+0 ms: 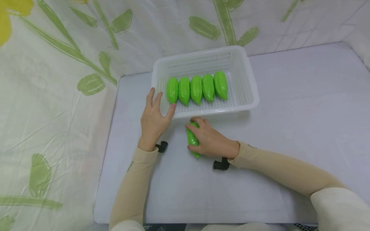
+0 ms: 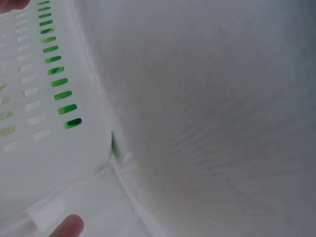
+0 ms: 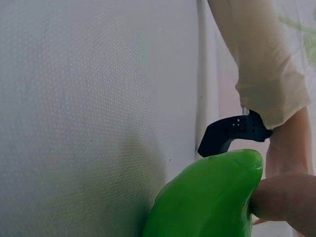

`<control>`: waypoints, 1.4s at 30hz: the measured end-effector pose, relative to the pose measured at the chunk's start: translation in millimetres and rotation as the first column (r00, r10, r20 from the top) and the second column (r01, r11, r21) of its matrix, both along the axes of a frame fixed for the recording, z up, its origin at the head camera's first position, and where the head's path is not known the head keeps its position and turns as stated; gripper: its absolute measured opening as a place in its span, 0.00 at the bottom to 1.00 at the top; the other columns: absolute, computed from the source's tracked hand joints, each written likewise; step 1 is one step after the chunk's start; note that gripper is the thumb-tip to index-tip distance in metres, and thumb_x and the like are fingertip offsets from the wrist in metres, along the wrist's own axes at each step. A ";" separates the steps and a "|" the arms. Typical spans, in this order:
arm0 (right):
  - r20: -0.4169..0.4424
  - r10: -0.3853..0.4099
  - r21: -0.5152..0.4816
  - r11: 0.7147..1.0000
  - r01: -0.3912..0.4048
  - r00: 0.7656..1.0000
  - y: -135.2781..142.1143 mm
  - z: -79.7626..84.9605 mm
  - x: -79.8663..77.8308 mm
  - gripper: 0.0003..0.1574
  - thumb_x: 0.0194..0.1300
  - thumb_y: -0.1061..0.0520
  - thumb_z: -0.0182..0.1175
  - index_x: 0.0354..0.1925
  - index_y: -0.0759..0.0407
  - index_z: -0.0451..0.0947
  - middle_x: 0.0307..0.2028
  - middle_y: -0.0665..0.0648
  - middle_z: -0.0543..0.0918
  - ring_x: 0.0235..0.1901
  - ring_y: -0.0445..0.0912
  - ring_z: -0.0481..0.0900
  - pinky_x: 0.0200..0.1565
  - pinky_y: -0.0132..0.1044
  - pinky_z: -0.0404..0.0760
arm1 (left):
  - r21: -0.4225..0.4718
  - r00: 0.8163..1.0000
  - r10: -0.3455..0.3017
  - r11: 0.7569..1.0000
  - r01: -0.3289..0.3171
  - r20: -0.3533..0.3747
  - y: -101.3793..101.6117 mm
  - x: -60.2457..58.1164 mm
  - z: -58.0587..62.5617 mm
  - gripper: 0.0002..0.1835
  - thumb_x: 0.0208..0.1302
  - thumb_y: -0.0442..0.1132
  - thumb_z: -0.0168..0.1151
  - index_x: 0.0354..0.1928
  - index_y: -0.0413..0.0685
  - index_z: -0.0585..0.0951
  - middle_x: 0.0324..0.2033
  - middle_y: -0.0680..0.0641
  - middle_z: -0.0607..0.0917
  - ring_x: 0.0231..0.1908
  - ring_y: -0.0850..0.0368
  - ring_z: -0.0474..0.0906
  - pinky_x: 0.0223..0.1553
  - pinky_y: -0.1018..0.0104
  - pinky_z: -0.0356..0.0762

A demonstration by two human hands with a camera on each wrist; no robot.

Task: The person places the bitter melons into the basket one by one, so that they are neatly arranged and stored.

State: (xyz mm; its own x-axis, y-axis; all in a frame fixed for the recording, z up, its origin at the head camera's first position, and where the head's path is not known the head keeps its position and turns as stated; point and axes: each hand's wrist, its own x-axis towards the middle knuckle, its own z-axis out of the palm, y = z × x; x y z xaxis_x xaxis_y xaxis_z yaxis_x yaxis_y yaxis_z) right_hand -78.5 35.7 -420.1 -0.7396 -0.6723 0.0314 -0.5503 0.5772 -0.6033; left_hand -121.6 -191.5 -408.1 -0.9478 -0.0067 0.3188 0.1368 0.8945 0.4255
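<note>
In the head view my right hand point(image 1: 212, 138) grips a glossy green star fruit point(image 1: 192, 138), with fingers and thumb around its sides. The fruit lies lengthwise at the table surface, just in front of the white basket point(image 1: 214, 111). In the right wrist view the thumb point(image 3: 281, 200) presses the side of the star fruit point(image 3: 207, 192) near its tip. My left hand point(image 1: 154, 120) is at the basket's front left corner, fingers spread and thumb over the rim. Several like star fruits point(image 1: 196, 89) stand side by side in a row inside the basket.
The basket has slotted walls and stands at the back of the white-covered table point(image 1: 300, 134). A curtain with green leaf prints point(image 1: 91, 84) hangs behind and to the left. Black wrist mounts point(image 1: 221, 164) stick out below both wrists.
</note>
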 end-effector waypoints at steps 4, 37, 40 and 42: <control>0.011 0.005 0.002 1.000 -0.005 1.000 1.1 1.9 0.6 0.44 0.63 0.48 0.73 0.70 0.64 0.71 0.71 0.69 0.64 0.64 0.62 0.69 0.57 0.50 0.82 | 0.002 1.000 -0.001 1.000 0.001 0.001 -0.6 -0.3 -0.9 0.41 0.71 0.66 0.51 0.74 0.43 0.72 0.79 0.42 0.61 0.49 0.32 0.84 0.38 0.40 0.84; -0.117 0.064 -0.086 0.994 -0.074 0.991 40.9 83.0 0.7 0.44 0.61 0.53 0.72 0.71 0.64 0.70 0.72 0.68 0.64 0.70 0.62 0.66 0.67 0.55 0.75 | 0.008 1.000 -0.002 1.000 0.002 -0.008 -0.3 -0.6 -0.5 0.40 0.71 0.65 0.53 0.73 0.43 0.72 0.79 0.41 0.62 0.49 0.33 0.84 0.37 0.41 0.84; -0.150 0.059 -0.082 0.994 -0.072 0.987 46.2 92.1 -9.6 0.43 0.61 0.53 0.72 0.70 0.65 0.71 0.71 0.70 0.65 0.70 0.62 0.67 0.66 0.57 0.75 | 0.009 1.000 0.001 1.000 -0.001 -0.003 -0.2 -0.3 0.0 0.40 0.71 0.65 0.53 0.73 0.43 0.73 0.79 0.41 0.62 0.49 0.33 0.84 0.35 0.41 0.83; -0.154 0.047 -0.075 0.995 -0.059 0.987 49.8 97.9 -16.4 0.44 0.61 0.52 0.72 0.71 0.65 0.70 0.71 0.69 0.66 0.68 0.62 0.69 0.65 0.55 0.76 | 0.009 1.000 0.002 1.000 -0.002 0.000 -0.2 -0.4 0.1 0.40 0.71 0.65 0.53 0.73 0.43 0.73 0.79 0.41 0.61 0.49 0.33 0.84 0.35 0.42 0.83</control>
State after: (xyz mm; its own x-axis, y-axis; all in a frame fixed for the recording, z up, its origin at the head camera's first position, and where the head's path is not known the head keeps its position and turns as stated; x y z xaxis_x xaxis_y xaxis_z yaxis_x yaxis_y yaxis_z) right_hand -94.9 85.5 -322.2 -0.6853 -0.7015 0.1954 -0.6679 0.4987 -0.5524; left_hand -122.0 -191.8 -408.0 -0.9478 -0.0120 0.3187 0.1345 0.8910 0.4336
